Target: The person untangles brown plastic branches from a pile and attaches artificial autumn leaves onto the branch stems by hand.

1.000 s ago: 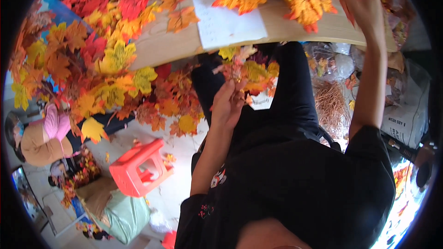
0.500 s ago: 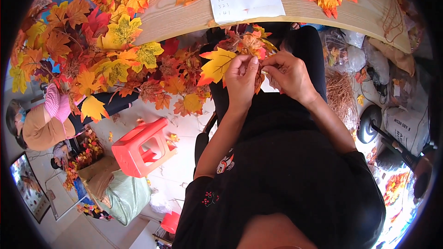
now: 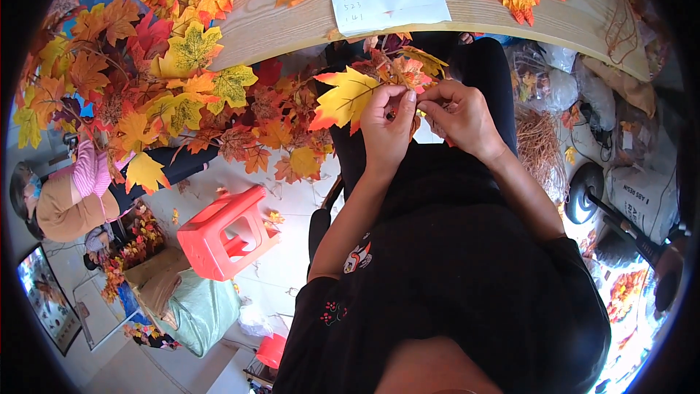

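Above my lap, just off the table's near edge, both hands meet at a spray of artificial maple leaves (image 3: 345,99) in yellow, orange and red. My left hand (image 3: 389,124) is closed, thumb pressed against the fingers around the base of the spray. Close beside it, my right hand (image 3: 459,118) pinches with thumb and forefinger at the same spot. Whatever thin part lies between those fingertips is too small to make out. More orange and reddish leaves stick out beyond the fingers, partly hidden by them.
A large heap of artificial maple leaves (image 3: 182,55) spills over the left of the wooden table (image 3: 467,0). A handwritten sheet (image 3: 390,1) lies on it. To the left stand a red plastic stool (image 3: 222,233) and a person in pink stripes (image 3: 91,168). Brown stems (image 3: 538,146) hang at right.
The leaf spray has turned a little, with a yellow leaf now showing at its upper right. Both hands stay together, their fingers shifted slightly.
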A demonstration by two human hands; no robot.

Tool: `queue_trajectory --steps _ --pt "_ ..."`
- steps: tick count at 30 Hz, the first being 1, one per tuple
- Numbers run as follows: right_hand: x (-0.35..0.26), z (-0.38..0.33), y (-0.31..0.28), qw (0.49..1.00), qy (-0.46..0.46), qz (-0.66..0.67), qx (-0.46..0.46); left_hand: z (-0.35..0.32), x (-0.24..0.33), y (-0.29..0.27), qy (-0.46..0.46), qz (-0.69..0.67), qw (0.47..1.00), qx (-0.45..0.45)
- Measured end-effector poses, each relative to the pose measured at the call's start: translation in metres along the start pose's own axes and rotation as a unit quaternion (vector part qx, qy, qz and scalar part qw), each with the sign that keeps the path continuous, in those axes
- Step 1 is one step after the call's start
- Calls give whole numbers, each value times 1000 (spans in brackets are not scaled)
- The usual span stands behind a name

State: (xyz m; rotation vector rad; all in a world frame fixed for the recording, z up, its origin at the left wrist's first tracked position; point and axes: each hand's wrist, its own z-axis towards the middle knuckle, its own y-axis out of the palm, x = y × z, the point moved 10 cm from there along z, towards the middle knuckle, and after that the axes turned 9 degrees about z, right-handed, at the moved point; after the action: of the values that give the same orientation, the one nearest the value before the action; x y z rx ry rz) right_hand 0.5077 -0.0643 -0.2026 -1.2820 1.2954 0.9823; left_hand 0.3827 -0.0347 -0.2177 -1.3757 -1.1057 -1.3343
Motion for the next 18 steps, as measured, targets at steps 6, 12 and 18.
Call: queue_trajectory --steps 6,12,18 --pt "14 -2 6 990 128 44 -39 -1 0 4 -6 -12 999 -35" --pt "22 4 5 985 93 141 -40 1 -5 8 -39 -50 995 -80" --pt "3 15 -7 997 54 52 -17 -11 3 10 63 90 991 -74"
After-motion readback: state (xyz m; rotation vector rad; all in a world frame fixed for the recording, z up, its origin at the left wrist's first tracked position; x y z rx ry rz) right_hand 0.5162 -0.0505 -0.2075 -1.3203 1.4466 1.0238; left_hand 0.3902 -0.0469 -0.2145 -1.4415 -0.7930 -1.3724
